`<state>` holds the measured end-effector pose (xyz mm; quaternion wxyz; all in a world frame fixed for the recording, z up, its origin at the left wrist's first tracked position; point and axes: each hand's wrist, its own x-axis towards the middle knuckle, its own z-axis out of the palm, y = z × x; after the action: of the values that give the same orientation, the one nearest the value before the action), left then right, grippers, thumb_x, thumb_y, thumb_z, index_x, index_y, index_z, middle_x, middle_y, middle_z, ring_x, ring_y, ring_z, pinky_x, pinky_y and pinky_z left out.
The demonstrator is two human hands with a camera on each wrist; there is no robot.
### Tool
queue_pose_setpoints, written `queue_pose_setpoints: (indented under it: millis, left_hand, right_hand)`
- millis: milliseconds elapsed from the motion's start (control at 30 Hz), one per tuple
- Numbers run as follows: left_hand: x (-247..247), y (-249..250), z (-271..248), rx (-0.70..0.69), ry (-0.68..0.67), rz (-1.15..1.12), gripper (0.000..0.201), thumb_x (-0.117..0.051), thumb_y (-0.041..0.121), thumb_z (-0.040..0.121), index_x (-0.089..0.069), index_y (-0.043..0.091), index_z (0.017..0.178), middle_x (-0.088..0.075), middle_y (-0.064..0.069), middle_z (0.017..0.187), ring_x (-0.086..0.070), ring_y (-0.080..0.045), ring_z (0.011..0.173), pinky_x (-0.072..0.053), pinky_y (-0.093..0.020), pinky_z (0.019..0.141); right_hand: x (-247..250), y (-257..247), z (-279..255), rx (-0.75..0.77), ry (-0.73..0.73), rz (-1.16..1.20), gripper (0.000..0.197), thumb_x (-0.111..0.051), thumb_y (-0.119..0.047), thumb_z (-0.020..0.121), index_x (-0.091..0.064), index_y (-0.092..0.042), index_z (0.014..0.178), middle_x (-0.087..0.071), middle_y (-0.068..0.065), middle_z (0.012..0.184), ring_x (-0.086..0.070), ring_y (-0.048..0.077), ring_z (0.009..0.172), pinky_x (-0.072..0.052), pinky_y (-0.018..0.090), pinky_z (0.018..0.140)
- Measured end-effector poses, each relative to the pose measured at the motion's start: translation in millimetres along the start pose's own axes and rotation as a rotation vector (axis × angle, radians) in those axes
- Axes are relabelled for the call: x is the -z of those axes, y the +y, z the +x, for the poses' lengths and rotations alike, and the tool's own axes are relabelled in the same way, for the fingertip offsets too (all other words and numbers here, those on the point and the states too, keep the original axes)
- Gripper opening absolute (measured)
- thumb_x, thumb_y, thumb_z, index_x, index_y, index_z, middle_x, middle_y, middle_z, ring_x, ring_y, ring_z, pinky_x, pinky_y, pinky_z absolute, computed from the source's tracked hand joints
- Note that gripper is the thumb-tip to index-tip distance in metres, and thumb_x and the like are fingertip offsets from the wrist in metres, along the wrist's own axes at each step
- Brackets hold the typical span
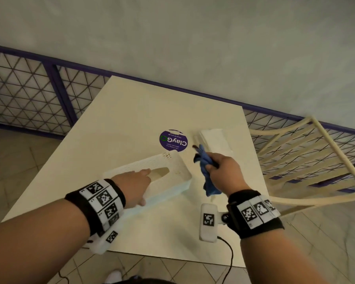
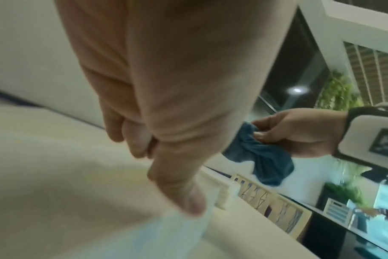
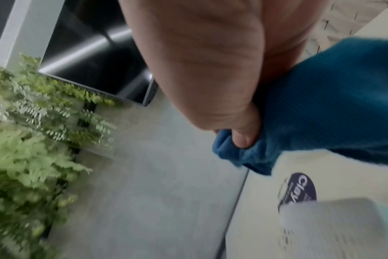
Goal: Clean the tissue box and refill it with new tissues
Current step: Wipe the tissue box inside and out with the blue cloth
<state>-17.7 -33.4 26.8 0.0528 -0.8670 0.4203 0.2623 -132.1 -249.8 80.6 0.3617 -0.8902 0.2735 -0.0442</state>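
Observation:
A white perforated tissue box (image 1: 172,167) lies on the cream table (image 1: 131,111) with its oval slot facing up. My left hand (image 1: 145,187) holds it, fingers laid over the top toward the slot and thumb (image 2: 188,201) pressed against the near wall. To the right of the box my right hand (image 1: 211,162) hovers above the table and grips a bunched blue cloth (image 1: 205,160), which hangs below the fist (image 2: 266,157). The cloth (image 3: 332,105) does not touch the box. A stack of white tissues (image 1: 213,138) lies at the back right.
A round purple ClayGo sticker (image 1: 173,140) is on the table behind the box. A cream slatted chair (image 1: 307,160) stands at the right. A purple mesh railing (image 1: 29,89) runs along the far side. Tiled floor lies below the near table edge.

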Motion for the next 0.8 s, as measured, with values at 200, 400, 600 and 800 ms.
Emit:
queue_pose_setpoints:
  millis: [200,400,600,800]
  left_hand:
    - [-11.7,18.9,0.7,0.124,0.047,-0.131,0.043,-0.052,0.026,0.094,-0.040,0.010,0.132,0.006,-0.005,0.160,-0.037,-0.031,0.134,-0.038,-0.038,0.098]
    - [-19.6,8.1,7.5,0.101,0.100,-0.069,0.057,-0.054,0.036,0.092,-0.033,0.015,0.140,-0.004,-0.008,0.159,-0.004,-0.030,0.145,-0.012,-0.044,0.118]
    - [-19.7,4.7,7.3,0.114,0.086,-0.160,0.061,-0.059,0.039,0.087,-0.034,0.020,0.140,-0.007,-0.001,0.158,-0.009,-0.025,0.144,-0.017,-0.050,0.114]
    - [-14.9,3.8,7.3,0.099,0.064,-0.171,0.054,-0.061,0.039,0.086,-0.042,0.018,0.132,-0.013,-0.001,0.155,-0.020,-0.024,0.139,-0.026,-0.049,0.110]
  right_hand:
    - [-102.6,7.2,-2.4,0.109,-0.390,-0.307,0.041,-0.046,-0.024,0.096,-0.039,-0.015,0.135,-0.028,0.008,0.154,-0.027,0.025,0.142,-0.024,0.035,0.112]
    - [-105.6,14.3,11.4,0.031,-0.321,-0.371,0.057,-0.034,-0.027,0.100,-0.009,-0.021,0.151,-0.001,0.000,0.161,0.001,0.018,0.148,-0.002,0.044,0.119]
    - [-118.9,6.0,-6.1,0.225,-0.407,-0.349,0.051,-0.043,-0.019,0.097,-0.031,-0.021,0.147,-0.022,0.001,0.158,-0.016,0.017,0.146,-0.006,0.037,0.119]
    - [-107.0,3.0,11.4,0.111,-0.326,-0.399,0.049,-0.041,-0.020,0.098,-0.031,-0.012,0.145,-0.025,0.007,0.156,-0.024,0.024,0.144,-0.018,0.036,0.117]
